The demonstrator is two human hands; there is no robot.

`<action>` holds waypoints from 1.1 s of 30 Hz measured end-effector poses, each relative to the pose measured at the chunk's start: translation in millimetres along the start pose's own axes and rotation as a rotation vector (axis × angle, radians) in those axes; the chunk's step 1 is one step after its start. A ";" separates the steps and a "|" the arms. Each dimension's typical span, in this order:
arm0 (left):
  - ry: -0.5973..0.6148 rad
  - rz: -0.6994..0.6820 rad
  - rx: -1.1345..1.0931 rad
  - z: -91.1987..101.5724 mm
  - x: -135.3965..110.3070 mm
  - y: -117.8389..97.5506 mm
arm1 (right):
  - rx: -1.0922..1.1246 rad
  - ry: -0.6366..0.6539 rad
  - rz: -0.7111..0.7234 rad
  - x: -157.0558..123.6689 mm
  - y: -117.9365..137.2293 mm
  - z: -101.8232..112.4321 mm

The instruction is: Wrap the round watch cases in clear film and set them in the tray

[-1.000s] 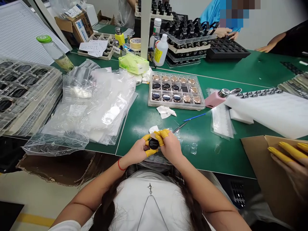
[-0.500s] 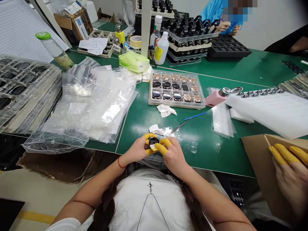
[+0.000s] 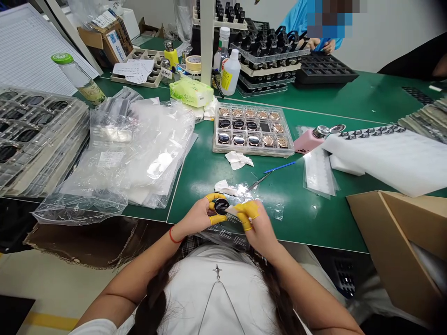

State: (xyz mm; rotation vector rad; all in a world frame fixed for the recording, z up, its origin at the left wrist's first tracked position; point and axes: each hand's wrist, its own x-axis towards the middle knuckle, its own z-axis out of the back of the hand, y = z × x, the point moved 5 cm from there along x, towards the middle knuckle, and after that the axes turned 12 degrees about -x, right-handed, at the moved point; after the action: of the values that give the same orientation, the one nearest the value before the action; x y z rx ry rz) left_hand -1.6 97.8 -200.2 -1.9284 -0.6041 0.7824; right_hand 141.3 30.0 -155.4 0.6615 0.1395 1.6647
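Left hand (image 3: 200, 215) clamped on a round black disc (image 3: 221, 206), yellow-covered fingers gripping its rim above and below, printed face up toward me. Right hand (image 3: 260, 223) pinches a white scrap (image 3: 232, 210) (blurred, can't tell if it's paper or cloth). My two hands are close together but not touching, just in front of my body at the near edge of the green surface (image 3: 324, 223).

Key relation: the disc lies directly left of my right fingertips, with the scrap's tip at its right edge; touching or just over it, can't tell. Disc is round, so no long axis; the scrap points left, toward it. Left hand is nearer, being on the disc; right hand is just beside.

Beyond my hands: crumpled tissue (image 3: 225, 187) near the left fingers, then tweezers (image 3: 259, 181) slanting away to the right, tip end toward me, and a blue stick (image 3: 279, 167) by their far end. Farther ahead, clear tray (image 3: 251, 149) of discs and gold-coloured watch parts (image 3: 268, 141), long side running left to right.
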 end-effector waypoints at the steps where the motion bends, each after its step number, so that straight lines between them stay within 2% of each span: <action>1: -0.006 0.007 0.002 0.4 -0.1 0.1 | 0.047 -0.058 -0.119 0.1 -15.1 6.2; 3: -0.008 0.024 0.013 1.1 -0.5 0.9 | 0.071 -0.144 -0.360 -2.5 -50.7 15.7; 4: -0.007 0.031 0.017 1.6 -0.9 1.5 | 0.041 -0.147 -0.438 -3.7 -66.8 17.7; 5: -0.008 0.035 0.020 2.0 -1.3 2.1 | -0.021 -0.135 -0.479 -4.2 -79.8 18.6; 7: -0.017 0.028 0.020 2.4 -1.9 3.3 | -0.179 -0.119 -0.468 -3.0 -92.1 17.7; 9: -0.021 0.009 0.018 1.1 -1.5 4.4 | -0.237 -0.149 -0.402 -0.5 -84.1 13.2; 11: -0.008 -0.008 0.007 -1.8 0.0 5.6 | -0.085 -0.125 -0.314 4.6 -60.9 1.1; 14: 0.012 -0.032 -0.023 -2.6 3.5 5.7 | 0.256 0.093 -0.169 26.7 -24.0 -21.9; 16: -0.007 -0.050 0.006 2.7 4.9 3.7 | 0.334 0.157 -0.144 57.6 -23.3 -20.9; 17: -0.020 -0.057 0.034 6.4 5.0 2.3 | 0.317 0.126 -0.161 78.7 -33.9 -13.1; 19: -0.037 -0.064 0.075 13.3 4.0 -0.9 | 0.236 0.013 -0.246 127.8 -72.1 10.7; 21: -0.044 -0.049 0.078 17.4 2.5 -3.2 | 0.044 -0.155 -0.355 176.6 -120.3 38.9; 22: -0.046 -0.036 0.072 18.1 1.8 -3.9 | -0.094 -0.199 -0.423 197.6 -143.4 49.5; 23: -0.050 -0.026 0.065 18.2 1.5 -4.6 | -0.223 -0.175 -0.472 215.9 -163.4 54.7; 25: -0.055 -0.011 0.055 17.3 1.6 -5.6 | -0.304 -0.122 -0.496 241.1 -191.6 56.3; 28: -0.060 0.001 0.042 16.4 3.4 -5.9 | -0.365 -0.044 -0.446 248.5 -206.6 49.1; 33: -0.036 0.028 0.042 16.5 5.8 -4.4 | -0.496 0.020 -0.417 215.3 -207.9 46.0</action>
State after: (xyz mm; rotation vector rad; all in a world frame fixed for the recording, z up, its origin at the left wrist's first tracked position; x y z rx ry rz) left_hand -10.1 113.3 -203.7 -1.8917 -0.5791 0.8429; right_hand 332.0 264.6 -136.7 0.2174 -0.1160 1.2342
